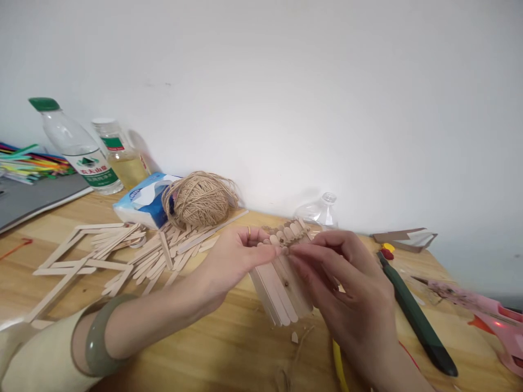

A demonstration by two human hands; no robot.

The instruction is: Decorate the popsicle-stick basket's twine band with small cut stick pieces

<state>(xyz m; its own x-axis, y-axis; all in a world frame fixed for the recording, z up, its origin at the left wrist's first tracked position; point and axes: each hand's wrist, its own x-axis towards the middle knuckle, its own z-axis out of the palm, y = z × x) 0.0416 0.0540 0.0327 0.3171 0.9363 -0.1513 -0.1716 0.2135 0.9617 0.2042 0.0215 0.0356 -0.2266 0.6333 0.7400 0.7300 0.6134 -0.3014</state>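
The craft-stick piece (278, 294) is held above the counter (196, 348), to the right of the ball of twine (200, 198) and nearer the person than it. Its flat sticks lie side by side, their long axis running steeply from upper left to lower right, with the rounded lower ends pointing back toward the person and slightly right. Along the upper edge a row of short rounded tips, with twine about it, slants away to the right. The left hand (237, 256) grasps this upper edge, thumb laid on top; the right hand (355, 288) has its fingers bent and fingertips brought together at the same edge, though whether they grip wood or twine cannot be told. Loose sticks (153, 261) spread in front of the ball of twine and off to its left, some forming a zigzag. Just left of the ball, partly covered by it, is a blue-and-white tissue pack (141, 198); beyond that, farther left, stand a jar of yellow liquid (128, 169) and a green-capped bottle (77, 149). Right of the ball, near the wall, is a clear bottle (327, 212). Well to the ball's right lie a dark green tool (420, 316), slanting toward the person, and a pink glue gun (490, 310), nozzle pointing left.
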